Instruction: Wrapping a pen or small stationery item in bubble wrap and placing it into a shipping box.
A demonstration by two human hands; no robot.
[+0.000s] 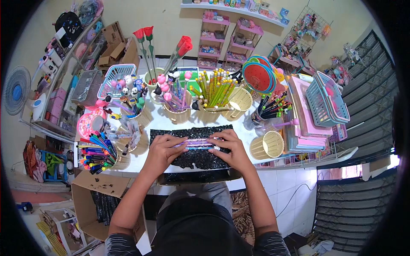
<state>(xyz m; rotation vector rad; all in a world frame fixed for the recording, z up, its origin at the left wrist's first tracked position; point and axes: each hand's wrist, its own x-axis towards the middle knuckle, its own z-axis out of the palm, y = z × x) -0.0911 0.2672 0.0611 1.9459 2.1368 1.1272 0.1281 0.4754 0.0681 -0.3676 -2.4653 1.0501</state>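
A bundle of pens or pencils (197, 144), purple, pink and blue, lies sideways over a black, crinkled sheet (192, 160) on the white table. My left hand (163, 150) grips its left end between thumb and fingers. The right end, which shows small white and pink parts, is held by my right hand (229, 148). Behind the sheet stand cream woven-pattern cups: one holds purple pens with pink animal toppers (177, 110), another yellow-green pencils (217, 89). A cream cup (267, 145) with nothing visible inside stands to the right of my right hand.
Colourful markers (97, 153) fill a cup at the table's left front. Dark pencils (274, 107) stand in a clear cup at right, beside stacked pink folders (304, 108) and blue baskets (326, 99). Artificial red roses (184, 46) rise at the back. An open cardboard box (86, 204) sits below left.
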